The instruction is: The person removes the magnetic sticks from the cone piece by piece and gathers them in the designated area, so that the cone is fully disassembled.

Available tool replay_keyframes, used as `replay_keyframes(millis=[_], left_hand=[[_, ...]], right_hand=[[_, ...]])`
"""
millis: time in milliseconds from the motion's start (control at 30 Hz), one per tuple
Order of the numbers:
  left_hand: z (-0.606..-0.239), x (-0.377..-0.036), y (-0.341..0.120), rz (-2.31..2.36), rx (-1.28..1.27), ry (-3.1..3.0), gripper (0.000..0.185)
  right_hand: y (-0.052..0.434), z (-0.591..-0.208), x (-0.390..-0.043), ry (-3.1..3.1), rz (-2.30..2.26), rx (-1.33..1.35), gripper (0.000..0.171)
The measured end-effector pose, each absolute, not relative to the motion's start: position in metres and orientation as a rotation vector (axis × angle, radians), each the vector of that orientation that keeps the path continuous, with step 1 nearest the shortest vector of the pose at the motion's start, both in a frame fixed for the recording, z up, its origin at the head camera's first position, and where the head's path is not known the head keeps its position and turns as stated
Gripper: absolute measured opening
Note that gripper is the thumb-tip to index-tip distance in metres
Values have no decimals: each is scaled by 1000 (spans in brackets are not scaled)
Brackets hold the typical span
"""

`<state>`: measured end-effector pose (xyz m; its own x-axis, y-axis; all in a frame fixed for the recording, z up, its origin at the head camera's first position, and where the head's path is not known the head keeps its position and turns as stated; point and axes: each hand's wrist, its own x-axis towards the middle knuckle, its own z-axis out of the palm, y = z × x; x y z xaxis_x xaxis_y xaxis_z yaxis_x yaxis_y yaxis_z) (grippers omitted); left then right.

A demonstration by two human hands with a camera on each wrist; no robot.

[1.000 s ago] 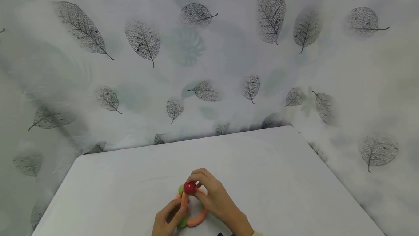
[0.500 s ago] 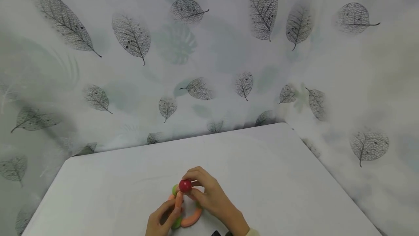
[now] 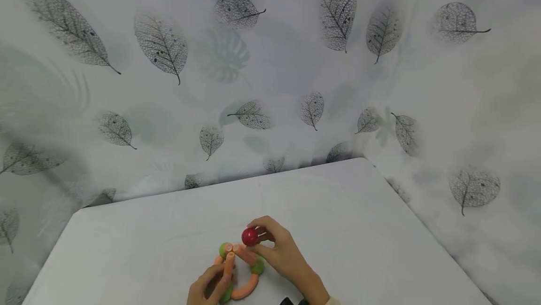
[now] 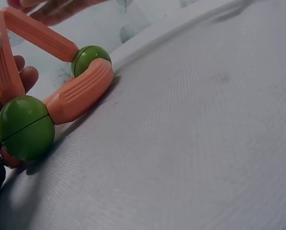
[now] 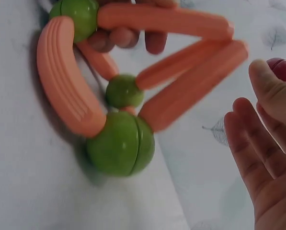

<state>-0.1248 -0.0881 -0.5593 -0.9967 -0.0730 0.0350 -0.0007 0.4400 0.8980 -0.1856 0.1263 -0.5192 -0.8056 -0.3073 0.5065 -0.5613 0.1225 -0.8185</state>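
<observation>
Frame of orange rods (image 5: 181,72) joined by green balls (image 5: 120,143) fills centre and 10 o'clock, resting on white table (image 5: 32,191). Fingers (image 5: 133,38) of another hand grip it at 12 o'clock. Right hand (image 5: 265,143) at 4 o'clock, pinching red ball (image 5: 282,69) at 3 o'clock.

Soft, even, fairly bright light fills all three views, with no glare and only faint shadows under the toy (image 3: 236,272) at the lower centre of the head view. The head view is slightly hazy, and the leaf-print curtain (image 3: 270,74) bends at the frame edges. In the right wrist view the orange rods (image 5: 190,81) at the upper centre are motion-blurred, and the fingers (image 5: 257,158) at the lower right are soft.
</observation>
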Motion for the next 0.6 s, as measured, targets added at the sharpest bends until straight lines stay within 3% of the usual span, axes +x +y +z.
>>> replay_keyframes(millis=[200, 367, 600], left_hand=[[-565, -124, -88, -1654, -91, -2460, 11], [-572, -127, -90, -1558, -338, -2321, 21], [-574, -125, -90, -1476, -396, -2302, 21]], right_hand=[[149, -528, -190, -2291, 1821, 620, 49], [171, -532, -197, -2363, 1825, 399, 47], [202, -542, -200, -2333, 1835, 82, 50]])
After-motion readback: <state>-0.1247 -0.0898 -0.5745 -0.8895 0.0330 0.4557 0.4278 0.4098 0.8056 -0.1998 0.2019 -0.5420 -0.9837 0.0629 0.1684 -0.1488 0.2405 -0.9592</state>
